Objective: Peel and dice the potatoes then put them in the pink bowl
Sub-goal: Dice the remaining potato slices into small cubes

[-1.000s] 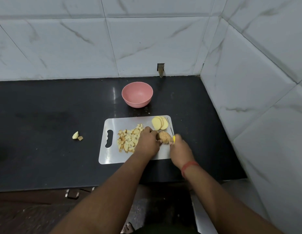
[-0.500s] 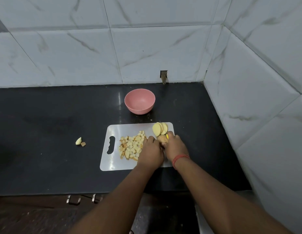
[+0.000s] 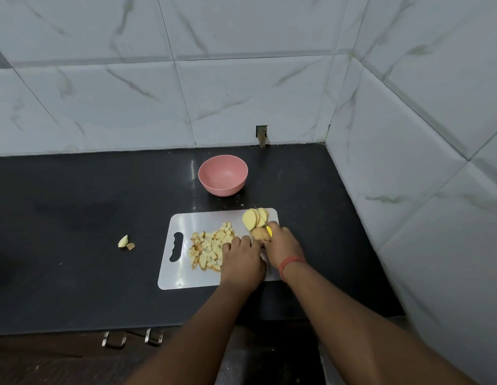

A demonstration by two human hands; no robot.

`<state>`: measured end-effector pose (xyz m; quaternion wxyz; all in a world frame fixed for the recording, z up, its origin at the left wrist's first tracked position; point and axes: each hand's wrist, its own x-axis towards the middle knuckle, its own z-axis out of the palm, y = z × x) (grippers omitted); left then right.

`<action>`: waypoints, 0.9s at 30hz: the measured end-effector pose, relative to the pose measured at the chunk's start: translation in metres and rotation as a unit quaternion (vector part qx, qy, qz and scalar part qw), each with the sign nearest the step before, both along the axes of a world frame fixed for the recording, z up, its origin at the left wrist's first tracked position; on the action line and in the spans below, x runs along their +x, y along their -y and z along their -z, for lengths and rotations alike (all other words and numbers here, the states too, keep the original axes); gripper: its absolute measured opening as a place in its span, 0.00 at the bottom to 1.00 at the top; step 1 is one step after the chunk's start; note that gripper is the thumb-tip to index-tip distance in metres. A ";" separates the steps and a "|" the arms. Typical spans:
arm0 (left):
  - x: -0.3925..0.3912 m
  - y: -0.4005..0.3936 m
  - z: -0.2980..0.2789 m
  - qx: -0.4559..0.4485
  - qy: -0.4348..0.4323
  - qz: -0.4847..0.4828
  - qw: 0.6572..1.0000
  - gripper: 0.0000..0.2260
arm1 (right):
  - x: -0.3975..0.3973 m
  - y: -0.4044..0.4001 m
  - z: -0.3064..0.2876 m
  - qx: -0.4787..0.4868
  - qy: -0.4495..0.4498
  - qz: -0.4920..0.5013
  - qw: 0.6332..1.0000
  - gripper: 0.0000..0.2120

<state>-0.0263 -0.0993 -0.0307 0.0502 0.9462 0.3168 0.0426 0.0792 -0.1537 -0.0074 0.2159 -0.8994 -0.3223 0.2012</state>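
Right between hands [image 3: 265, 252] (touching): potato [image 3: 259, 233]

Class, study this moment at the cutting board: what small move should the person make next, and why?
Probably press the knife down for another slice. The right hand grips its yellow handle over the potato piece, which the left hand steadies. Finished slices lean beyond it, diced cubes wait on the board, and the pink bowl is empty.

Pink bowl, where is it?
The pink bowl sits on the black counter just behind the white cutting board, near the tiled wall.
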 end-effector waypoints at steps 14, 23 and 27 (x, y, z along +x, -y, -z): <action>0.001 -0.001 0.006 -0.060 0.058 0.059 0.995 0.10 | -0.003 0.037 0.006 0.131 -0.054 0.104 0.984 0.14; -0.008 -0.007 0.008 -0.070 0.035 0.074 0.994 0.10 | -0.016 0.059 0.015 0.130 -0.083 0.112 0.982 0.14; -0.012 -0.001 0.004 -0.030 0.012 0.107 0.994 0.11 | -0.019 0.064 0.016 0.130 -0.083 0.114 0.981 0.15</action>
